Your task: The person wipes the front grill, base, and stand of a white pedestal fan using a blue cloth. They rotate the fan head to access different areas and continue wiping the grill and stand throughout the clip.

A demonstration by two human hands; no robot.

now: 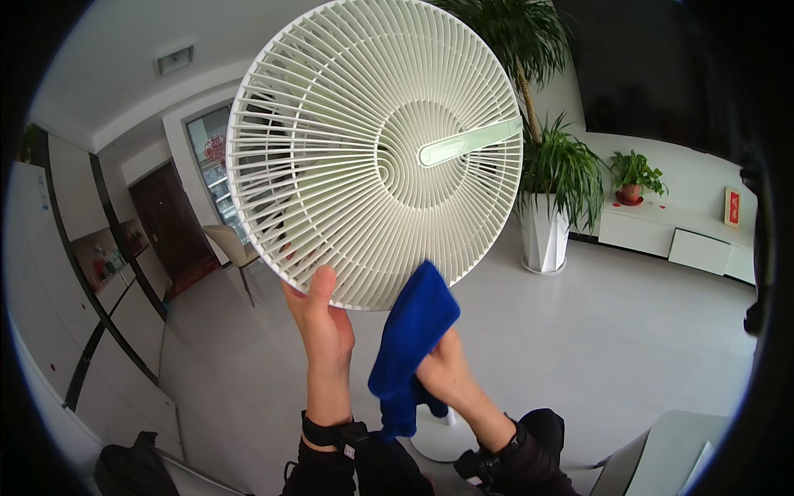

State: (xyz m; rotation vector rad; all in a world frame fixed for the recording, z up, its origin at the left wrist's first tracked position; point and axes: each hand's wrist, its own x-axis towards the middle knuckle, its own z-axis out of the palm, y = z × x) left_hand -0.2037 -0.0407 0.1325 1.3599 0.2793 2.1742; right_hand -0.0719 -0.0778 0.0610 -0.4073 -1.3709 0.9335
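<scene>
A round white fan grille (pixel 347 204) with curved radial slats fills the upper middle of the view. A pale green strip (pixel 471 141) runs from its centre to its right rim. My left hand (pixel 322 316) grips the grille's lower left rim, the thumb lying over the slats. In my right hand (pixel 443 366) is a blue cloth (pixel 412 322), bunched, its upper tip against the grille's lower edge. The cloth covers most of the right fingers. Below the cloth, a white round base (pixel 440 437) with a short length of pole shows on the floor.
A white planter (pixel 546 239) with a tall leafy plant stands behind the grille, right. Beyond it is a low white cabinet (pixel 639 232) with a potted plant (pixel 631 180). A beige chair (pixel 232 248) stands left. A grey-topped table (pixel 673 449) is at lower right.
</scene>
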